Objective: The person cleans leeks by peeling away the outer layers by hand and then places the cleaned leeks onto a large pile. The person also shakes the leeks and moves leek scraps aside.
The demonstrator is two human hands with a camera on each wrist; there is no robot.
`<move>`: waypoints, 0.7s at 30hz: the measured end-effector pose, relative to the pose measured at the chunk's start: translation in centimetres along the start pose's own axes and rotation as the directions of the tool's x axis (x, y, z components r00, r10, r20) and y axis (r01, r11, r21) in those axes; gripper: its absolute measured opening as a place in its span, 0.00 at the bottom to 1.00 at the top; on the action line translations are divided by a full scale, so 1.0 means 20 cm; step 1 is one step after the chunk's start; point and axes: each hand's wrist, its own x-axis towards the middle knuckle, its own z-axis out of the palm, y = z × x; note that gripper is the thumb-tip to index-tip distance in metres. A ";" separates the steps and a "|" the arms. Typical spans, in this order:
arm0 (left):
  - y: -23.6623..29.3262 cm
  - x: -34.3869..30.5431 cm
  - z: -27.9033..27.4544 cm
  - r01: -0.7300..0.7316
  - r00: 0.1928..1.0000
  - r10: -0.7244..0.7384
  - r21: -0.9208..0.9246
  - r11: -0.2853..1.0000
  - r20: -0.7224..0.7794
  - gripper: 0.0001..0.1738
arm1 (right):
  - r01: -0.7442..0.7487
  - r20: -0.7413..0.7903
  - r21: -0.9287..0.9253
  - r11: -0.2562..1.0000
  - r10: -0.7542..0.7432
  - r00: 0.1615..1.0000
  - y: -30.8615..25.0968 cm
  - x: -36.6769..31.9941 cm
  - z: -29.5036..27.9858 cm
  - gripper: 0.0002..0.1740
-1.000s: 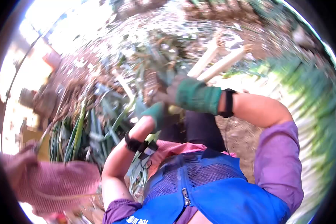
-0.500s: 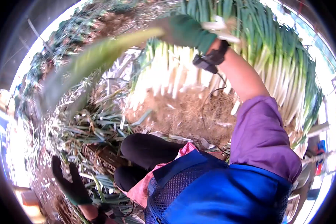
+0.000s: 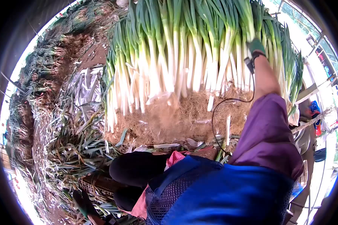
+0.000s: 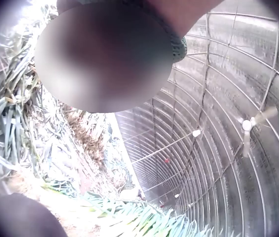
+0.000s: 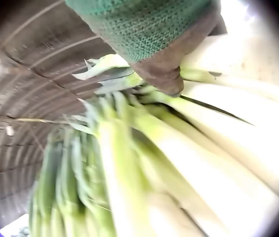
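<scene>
In the head view my right hand (image 3: 256, 47), in a green and brown work glove, is at the right part of a thick row of leeks (image 3: 169, 56). In the right wrist view its gloved fingers (image 5: 166, 76) are around a leek (image 5: 211, 54), whose pale stem shows between them. Other leeks (image 5: 169, 133) lie right beside and below that hand. My left hand (image 3: 84, 204), gloved too, hangs low at the lower left by the leaf litter, fingers loosely extended and holding nothing. A blurred oval covers much of the left wrist view.
Loose leek leaves (image 3: 79, 150) heap up left of my knees, over a brown crate (image 3: 97, 183). Tangled roots (image 3: 184, 116) face me along the row's near side. More leek rows (image 3: 45, 75) run along the far left. A cable (image 3: 214, 123) loops from my right wrist.
My right hand has carried a leek from the upper middle rightward onto the leek row. The left hand has dropped lower in view. The head view has turned from the leaf heap toward the row.
</scene>
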 end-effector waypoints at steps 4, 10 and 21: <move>0.07 -0.07 0.13 -0.033 0.991 0.026 0.058 0.998 0.128 0.31 | -0.077 -0.122 0.172 0.982 0.099 0.988 0.07 -0.16 0.24 0.47; -0.01 -0.09 0.14 0.092 0.972 -0.085 -0.019 0.996 0.221 0.33 | -0.046 -0.117 0.207 0.977 0.071 0.991 0.07 -0.19 0.18 0.43; -0.97 -0.46 0.03 0.413 0.906 -0.416 -0.362 0.836 0.071 0.26 | 0.213 -0.309 -0.266 0.940 -0.292 0.905 -0.65 -0.56 0.04 0.39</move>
